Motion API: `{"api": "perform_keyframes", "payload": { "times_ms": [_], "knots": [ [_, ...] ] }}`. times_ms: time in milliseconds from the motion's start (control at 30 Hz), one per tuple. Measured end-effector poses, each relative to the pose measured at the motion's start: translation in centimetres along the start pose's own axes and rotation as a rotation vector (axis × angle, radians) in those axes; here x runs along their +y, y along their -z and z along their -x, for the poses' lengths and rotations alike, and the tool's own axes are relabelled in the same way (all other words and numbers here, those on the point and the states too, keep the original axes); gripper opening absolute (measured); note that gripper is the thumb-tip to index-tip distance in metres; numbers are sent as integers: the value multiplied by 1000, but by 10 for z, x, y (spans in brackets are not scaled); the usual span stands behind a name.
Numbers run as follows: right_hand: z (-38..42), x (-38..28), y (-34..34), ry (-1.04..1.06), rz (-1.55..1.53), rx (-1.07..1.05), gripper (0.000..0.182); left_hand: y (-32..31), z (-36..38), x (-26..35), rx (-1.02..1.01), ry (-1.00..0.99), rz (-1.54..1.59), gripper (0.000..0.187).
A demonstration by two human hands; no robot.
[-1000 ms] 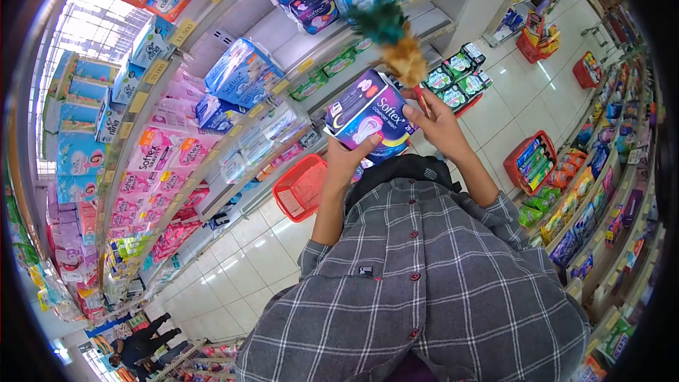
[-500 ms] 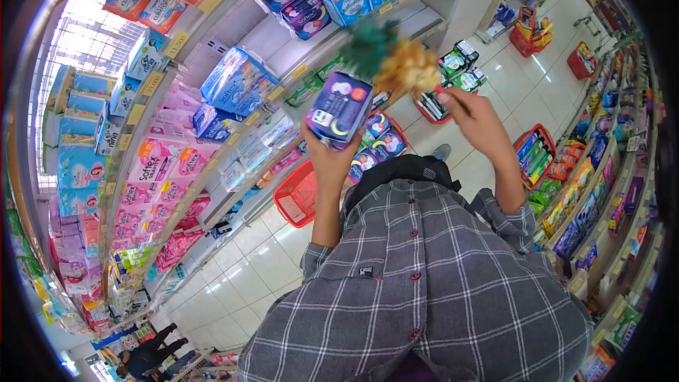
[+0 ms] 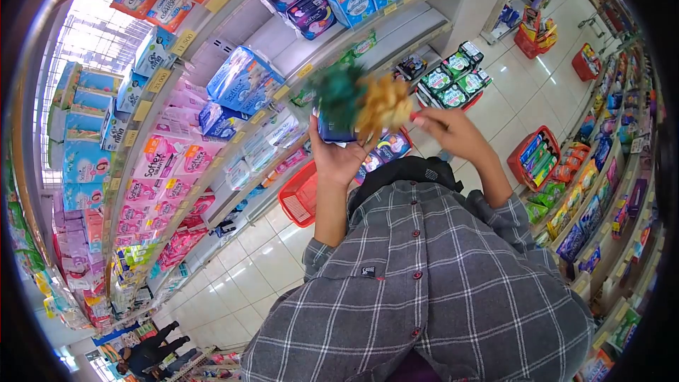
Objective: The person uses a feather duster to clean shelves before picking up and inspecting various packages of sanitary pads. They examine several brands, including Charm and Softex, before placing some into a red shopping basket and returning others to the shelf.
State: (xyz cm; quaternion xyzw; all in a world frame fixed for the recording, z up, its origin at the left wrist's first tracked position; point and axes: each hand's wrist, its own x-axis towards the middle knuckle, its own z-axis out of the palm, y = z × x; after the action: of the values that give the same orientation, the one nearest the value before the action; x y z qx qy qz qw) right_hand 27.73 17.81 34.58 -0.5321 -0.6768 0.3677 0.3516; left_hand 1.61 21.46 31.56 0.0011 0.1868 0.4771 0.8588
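Observation:
My left hand (image 3: 338, 163) is wrapped round a dark blue pack (image 3: 332, 130) beside the shelf, its palm turned up. Closed on the red handle of a duster is my right hand (image 3: 444, 127), to the right. The duster's fluffy head, green and yellow-tan (image 3: 378, 107), is blurred by motion and lies over the pack, hiding most of its upper face.
Shelves of packs (image 3: 304, 7) curve along the left. An empty red basket (image 3: 298, 194) stands low beside them. On the tiled floor (image 3: 509, 85) are more red baskets (image 3: 534, 158) with goods. Snack shelves line the right; a person (image 3: 145, 357) is at the far lower left.
The duster has swung left onto the pack, my right hand moving left with it. The pack's printed face, visible before, is now mostly covered.

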Motion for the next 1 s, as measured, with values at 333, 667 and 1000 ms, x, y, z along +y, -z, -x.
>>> {"api": "perform_keyframes", "payload": {
  "times_ms": [333,667,1000],
  "knots": [
    [9,12,-15,-143,-273,-117,31,-5,3,-6,78,-97,-95,68],
    [-54,-8,-61,-281,-794,189,34,-2,-10,-24,219,-416,-436,52],
    [-88,-11,-52,-378,-1026,38,36,-18,-9,-22,277,-618,-665,65]
  ]
}}
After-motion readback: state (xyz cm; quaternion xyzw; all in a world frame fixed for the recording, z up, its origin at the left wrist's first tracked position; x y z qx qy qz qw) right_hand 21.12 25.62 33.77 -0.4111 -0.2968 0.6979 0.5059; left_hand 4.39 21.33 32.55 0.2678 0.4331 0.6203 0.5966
